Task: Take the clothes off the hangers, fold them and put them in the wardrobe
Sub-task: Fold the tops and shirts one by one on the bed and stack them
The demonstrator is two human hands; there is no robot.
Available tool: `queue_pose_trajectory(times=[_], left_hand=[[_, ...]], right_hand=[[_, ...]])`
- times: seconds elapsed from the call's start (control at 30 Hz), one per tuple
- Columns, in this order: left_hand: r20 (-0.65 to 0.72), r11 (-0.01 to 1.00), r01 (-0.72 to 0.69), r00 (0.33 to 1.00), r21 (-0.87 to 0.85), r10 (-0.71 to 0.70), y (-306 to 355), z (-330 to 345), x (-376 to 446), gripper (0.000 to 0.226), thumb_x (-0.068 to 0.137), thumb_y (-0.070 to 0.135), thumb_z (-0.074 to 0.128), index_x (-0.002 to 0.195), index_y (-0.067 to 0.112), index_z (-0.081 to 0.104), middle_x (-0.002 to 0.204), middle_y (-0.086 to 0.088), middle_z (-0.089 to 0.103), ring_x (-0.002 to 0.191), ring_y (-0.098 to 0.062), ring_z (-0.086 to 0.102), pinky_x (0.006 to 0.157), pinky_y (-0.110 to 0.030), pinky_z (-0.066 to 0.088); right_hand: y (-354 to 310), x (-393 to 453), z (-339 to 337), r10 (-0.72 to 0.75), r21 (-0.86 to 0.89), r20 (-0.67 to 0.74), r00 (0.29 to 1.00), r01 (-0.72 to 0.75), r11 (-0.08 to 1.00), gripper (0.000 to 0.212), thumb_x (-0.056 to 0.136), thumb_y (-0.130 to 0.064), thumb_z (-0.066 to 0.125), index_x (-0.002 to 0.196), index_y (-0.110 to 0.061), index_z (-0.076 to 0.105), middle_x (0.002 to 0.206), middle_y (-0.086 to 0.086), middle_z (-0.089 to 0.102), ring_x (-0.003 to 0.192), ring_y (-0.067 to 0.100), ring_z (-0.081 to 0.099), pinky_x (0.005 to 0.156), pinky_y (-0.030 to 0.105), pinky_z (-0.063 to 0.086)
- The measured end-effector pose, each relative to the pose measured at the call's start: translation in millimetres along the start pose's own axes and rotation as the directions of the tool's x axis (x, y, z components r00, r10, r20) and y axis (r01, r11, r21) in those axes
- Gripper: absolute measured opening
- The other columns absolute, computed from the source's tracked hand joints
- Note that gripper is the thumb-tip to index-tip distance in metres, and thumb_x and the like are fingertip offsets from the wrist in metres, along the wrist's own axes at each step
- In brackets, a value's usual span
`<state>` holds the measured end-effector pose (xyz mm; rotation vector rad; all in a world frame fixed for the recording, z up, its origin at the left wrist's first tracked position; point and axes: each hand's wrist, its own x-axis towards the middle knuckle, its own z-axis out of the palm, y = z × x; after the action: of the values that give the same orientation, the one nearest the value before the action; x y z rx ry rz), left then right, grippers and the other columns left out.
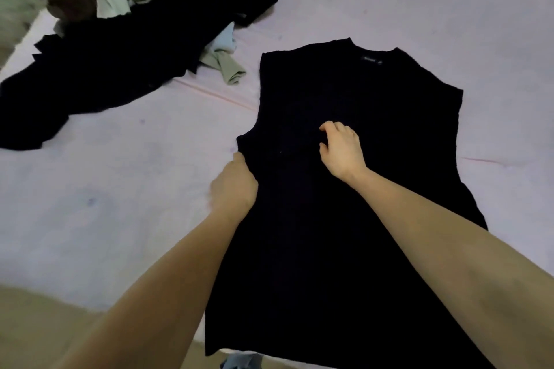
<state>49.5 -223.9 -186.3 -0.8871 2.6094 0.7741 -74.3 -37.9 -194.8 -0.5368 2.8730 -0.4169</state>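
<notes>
- The fingers of my left hand (234, 181) are tucked at the left edge of the black sleeveless garment (353, 219), out of sight behind the knuckles; whether they pinch the cloth or only press against it, I cannot tell.
- My right hand (341, 148) rests on the middle of the garment, fingers curled down into the fabric, seemingly bunching a small fold, though the dark cloth hides any crease.
- The garment lies flat and spread on the bed, neckline away from me with a small label (369, 59) inside it, too blurred to read; its hem runs off the bottom of the picture.
- A pale lilac sheet (135, 189) covers the bed, with a faint pink line running across it.
- At upper left sits a pile of clothes (120, 39), black pieces tangled with pale green and light blue ones; the separate items are hard to make out, and the pile is cut by the top edge.
- A beige floor (36, 332) shows at lower left, and a scrap of blue cloth (241, 361) peeks out below the garment.
</notes>
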Motion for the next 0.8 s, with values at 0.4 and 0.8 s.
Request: queue_pose_trajectory(times=[0.4, 0.8], left_hand=[[0.191, 0.822, -0.536, 0.842, 0.193, 0.505, 133.8, 10.4, 1.7, 0.039, 0.099, 0.03, 0.048, 0.134, 0.012, 0.05, 0.125, -0.007, 0.057, 0.113, -0.025, 0.053, 0.094, -0.039, 0.048], [0.287, 0.771, -0.625, 0.765, 0.12, 0.576, 285.0, 129.7, 28.3, 0.065, 0.101, 0.03, 0.047, 0.154, 0.011, 0.014, 0.16, -0.013, 0.018, 0.147, -0.028, 0.019, 0.12, -0.038, 0.019]], right_hand=[[113.2, -40.6, -61.1, 0.241, -0.057, 0.002, 0.97, -0.241, 0.969, 0.036, 0.093, -0.008, 0.052, 0.128, -0.01, 0.053, 0.125, 0.011, 0.056, 0.111, 0.027, 0.055, 0.1, 0.039, 0.042], [255.6, -86.0, -55.9, 0.287, 0.127, 0.168, 0.943, -0.309, 0.942, 0.054, 0.081, -0.016, 0.068, 0.132, -0.014, 0.05, 0.137, 0.004, 0.044, 0.119, 0.022, 0.047, 0.09, 0.03, 0.042]])
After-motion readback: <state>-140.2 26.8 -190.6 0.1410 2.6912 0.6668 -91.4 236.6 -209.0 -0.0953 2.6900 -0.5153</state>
